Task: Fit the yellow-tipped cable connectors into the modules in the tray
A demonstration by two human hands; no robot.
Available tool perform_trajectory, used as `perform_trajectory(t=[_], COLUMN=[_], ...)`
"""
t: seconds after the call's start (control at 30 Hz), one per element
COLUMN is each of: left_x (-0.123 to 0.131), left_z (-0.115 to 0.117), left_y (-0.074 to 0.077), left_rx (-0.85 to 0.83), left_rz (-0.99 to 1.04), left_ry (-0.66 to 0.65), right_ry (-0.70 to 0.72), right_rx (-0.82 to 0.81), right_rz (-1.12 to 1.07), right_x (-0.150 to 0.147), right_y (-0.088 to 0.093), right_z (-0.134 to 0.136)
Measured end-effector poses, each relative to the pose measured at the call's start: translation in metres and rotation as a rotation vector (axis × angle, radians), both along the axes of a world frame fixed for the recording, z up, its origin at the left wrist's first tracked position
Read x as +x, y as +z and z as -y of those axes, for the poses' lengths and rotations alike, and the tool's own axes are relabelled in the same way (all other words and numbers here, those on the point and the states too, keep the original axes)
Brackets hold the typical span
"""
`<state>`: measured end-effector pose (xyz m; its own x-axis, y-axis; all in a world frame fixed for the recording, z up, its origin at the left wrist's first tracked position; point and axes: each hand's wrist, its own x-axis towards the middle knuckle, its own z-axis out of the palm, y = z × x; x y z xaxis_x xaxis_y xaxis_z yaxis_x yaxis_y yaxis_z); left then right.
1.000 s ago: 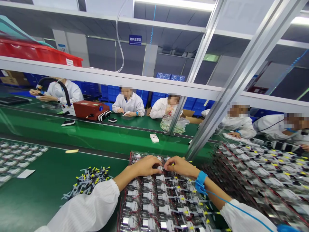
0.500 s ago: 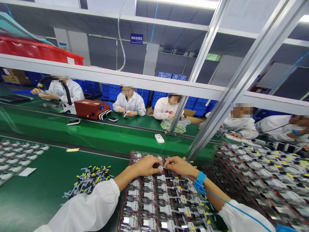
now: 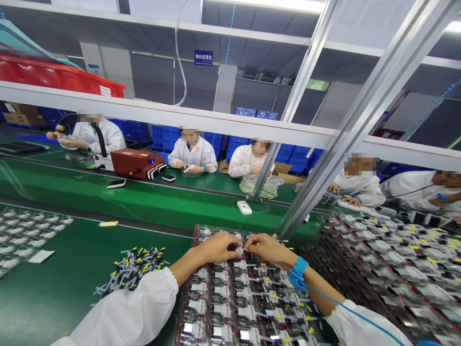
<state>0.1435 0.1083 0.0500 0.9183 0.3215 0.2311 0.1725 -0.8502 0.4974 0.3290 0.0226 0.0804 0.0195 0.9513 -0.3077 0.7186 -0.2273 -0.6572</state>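
My left hand (image 3: 218, 247) and my right hand (image 3: 271, 249) meet fingertip to fingertip over the far rows of a tray of small wired parts (image 3: 248, 298). Both hands have their fingers curled in a pinch on one small part between them; it is too small to name. A blue wrist strap (image 3: 298, 272) with a blue cord sits on my right wrist. Both arms wear white sleeves.
A pile of loose grey strips with yellow tips (image 3: 131, 269) lies left of the tray. More trays of parts sit at right (image 3: 392, 259) and far left (image 3: 25, 233). A green conveyor belt (image 3: 144, 202) carries a white device (image 3: 244, 207). Several white-coated workers sit beyond. Slanted metal posts (image 3: 324, 163) rise ahead.
My hands have stayed in place over the tray. The white device and the dark phone on the belt have drifted to the right.
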Motion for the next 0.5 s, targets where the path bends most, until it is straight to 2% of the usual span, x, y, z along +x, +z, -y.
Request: perform_trajectory(t=[0.5], left_x=[0.0015], left_z=[0.0035], left_y=[0.0029], left_rx=[0.024], left_rz=[-0.032], left_ry=[0.033], right_ry=[-0.033], right_rx=[-0.008], right_rz=[-0.012], right_x=[-0.0001], right_y=[-0.0079], right_z=[-0.0008])
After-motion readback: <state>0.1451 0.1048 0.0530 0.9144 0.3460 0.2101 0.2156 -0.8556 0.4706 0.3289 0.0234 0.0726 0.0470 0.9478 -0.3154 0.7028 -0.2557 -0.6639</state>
